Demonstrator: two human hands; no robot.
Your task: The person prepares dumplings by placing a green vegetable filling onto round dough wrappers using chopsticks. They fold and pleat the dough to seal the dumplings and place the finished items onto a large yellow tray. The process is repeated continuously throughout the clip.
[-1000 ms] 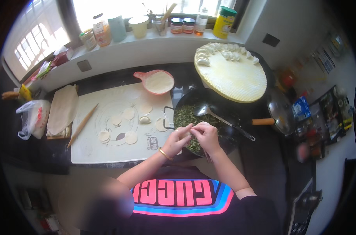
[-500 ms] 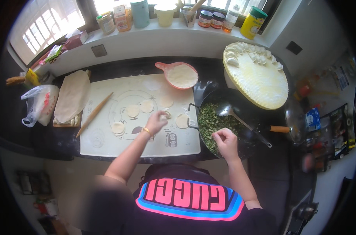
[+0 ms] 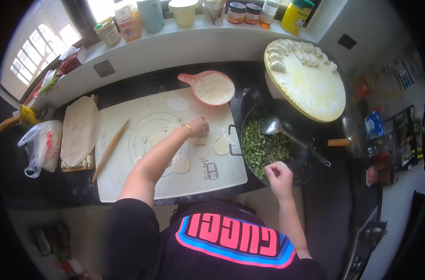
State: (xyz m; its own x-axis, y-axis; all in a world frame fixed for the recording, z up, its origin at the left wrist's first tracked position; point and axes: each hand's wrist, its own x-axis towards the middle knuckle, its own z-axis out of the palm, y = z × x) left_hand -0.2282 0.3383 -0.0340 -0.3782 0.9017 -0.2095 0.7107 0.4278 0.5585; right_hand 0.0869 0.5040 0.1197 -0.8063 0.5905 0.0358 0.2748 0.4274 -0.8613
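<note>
My left hand (image 3: 199, 127) bends down over the pale mat (image 3: 128, 182), its fingers closed at a thin dough wrapper (image 3: 199, 140), partly covered by the hand. Another round wrapper (image 3: 221, 146) lies to its right. A further wrapper (image 3: 181, 164) sits just right of my left forearm, which partly hides others. My right hand (image 3: 279, 177) is pinched closed at the near rim of the black wok (image 3: 302, 165); whatever its fingertips hold is too small to make out. Chopped green filling (image 3: 257, 147) fills the wok's left part, with a slotted metal spoon (image 3: 287, 133) resting in it.
A red scoop of flour (image 3: 215, 88) stands behind the mat. Left are a rolling pin (image 3: 110, 150), a dough sheet (image 3: 81, 126) on a board and a plastic bag (image 3: 44, 147). A round tray (image 3: 310, 93) with several dumplings stands back right. Jars (image 3: 244, 13) line the sill.
My left hand has moved up and slightly right across the mat, its forearm now covering some wrappers. My right hand has shifted slightly right and down, still pinched. The view has tilted a little.
</note>
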